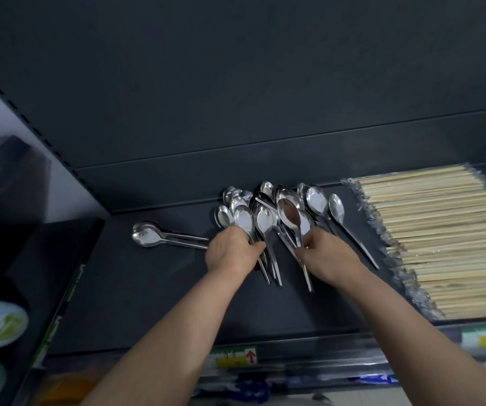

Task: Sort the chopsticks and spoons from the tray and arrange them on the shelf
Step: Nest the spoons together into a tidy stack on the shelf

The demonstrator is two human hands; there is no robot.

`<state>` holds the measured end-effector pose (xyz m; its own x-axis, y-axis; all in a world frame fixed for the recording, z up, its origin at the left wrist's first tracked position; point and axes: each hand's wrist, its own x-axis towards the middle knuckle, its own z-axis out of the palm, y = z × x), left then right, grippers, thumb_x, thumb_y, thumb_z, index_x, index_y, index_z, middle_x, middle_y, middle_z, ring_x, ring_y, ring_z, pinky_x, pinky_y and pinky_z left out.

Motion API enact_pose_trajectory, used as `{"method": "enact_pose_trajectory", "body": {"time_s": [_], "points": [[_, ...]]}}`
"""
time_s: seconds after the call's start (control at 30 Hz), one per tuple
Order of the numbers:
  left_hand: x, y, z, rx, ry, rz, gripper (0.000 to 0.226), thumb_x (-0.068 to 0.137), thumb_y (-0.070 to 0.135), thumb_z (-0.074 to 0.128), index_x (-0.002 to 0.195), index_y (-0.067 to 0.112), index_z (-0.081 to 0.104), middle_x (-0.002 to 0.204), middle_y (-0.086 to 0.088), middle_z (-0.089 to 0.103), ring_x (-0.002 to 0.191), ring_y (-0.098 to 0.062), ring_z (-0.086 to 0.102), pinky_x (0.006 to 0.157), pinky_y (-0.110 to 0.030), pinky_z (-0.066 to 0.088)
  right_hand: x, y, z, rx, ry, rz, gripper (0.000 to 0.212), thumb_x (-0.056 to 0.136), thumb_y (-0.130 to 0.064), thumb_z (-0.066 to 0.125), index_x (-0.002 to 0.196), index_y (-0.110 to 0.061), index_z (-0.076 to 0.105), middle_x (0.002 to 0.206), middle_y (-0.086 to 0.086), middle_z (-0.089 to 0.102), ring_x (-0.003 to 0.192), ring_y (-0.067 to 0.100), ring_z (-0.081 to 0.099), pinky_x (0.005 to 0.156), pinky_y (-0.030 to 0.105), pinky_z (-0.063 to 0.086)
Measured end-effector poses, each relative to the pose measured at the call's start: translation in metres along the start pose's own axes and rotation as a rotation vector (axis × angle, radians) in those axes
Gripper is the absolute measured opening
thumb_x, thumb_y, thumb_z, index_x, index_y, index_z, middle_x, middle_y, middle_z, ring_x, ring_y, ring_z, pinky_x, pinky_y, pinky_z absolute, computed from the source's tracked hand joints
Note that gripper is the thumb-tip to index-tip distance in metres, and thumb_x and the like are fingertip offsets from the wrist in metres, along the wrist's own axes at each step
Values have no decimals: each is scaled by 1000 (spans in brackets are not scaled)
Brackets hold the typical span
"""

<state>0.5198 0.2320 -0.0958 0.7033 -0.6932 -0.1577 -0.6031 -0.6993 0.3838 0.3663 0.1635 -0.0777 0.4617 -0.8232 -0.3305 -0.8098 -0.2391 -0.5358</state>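
Note:
A heap of steel spoons (268, 209) lies on the dark shelf (136, 288), bowls toward the back. My left hand (231, 250) grips a bunch of spoon handles at the heap's left side. My right hand (328, 254) pinches the handle of one spoon (291, 216) with a brownish bowl at the heap's right side. Two nested spoons (148, 235) lie apart to the left, handles pointing right. Wrapped packs of pale wooden chopsticks (446, 238) fill the shelf's right part.
The shelf's front rail carries price labels (234, 357). A dark side panel and another shelf unit (16, 200) stand at the left, with pale goods at the far left edge. The back wall of the shelf is dark and bare.

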Motion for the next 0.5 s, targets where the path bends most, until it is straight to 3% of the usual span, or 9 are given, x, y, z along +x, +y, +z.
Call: {"method": "enact_pose_trajectory", "body": {"time_s": [0.13,0.2,0.23,0.33,0.5], "points": [[6,5,0,-167,-107,-95,32,70,43,73,61,14,63,67,1,67,74,-23,68,61,-29,50,5,13,-1,195,-89,-19,5,89,-14,44,93,-14,47,66,0,72,65,16,69,76,36,53],[8,4,0,-338,-148,-128,24,67,33,77,62,12,66,66,-1,70,65,-17,69,66,-31,57,7,17,0,321,-112,-16,8,92,-10,39,98,-12,44,65,3,72,57,19,69,67,37,54],[9,4,0,-420,-167,-141,21,68,27,79,62,12,66,64,-2,69,56,-12,67,61,-26,56,7,17,0,368,-115,-14,9,93,-10,39,101,-11,43,65,5,72,56,20,68,59,34,51],[6,3,-4,-506,-221,-196,17,76,19,77,69,11,64,62,2,62,37,0,49,43,-17,38,8,16,-1,480,-135,9,12,95,-8,37,106,-11,40,69,8,71,53,20,66,49,26,45],[-3,2,-11,-636,-270,-193,17,84,21,74,75,8,66,64,0,62,48,-9,40,36,-16,25,11,11,0,648,-152,24,21,93,-6,41,112,-14,39,76,8,72,61,23,69,51,29,49]]}}
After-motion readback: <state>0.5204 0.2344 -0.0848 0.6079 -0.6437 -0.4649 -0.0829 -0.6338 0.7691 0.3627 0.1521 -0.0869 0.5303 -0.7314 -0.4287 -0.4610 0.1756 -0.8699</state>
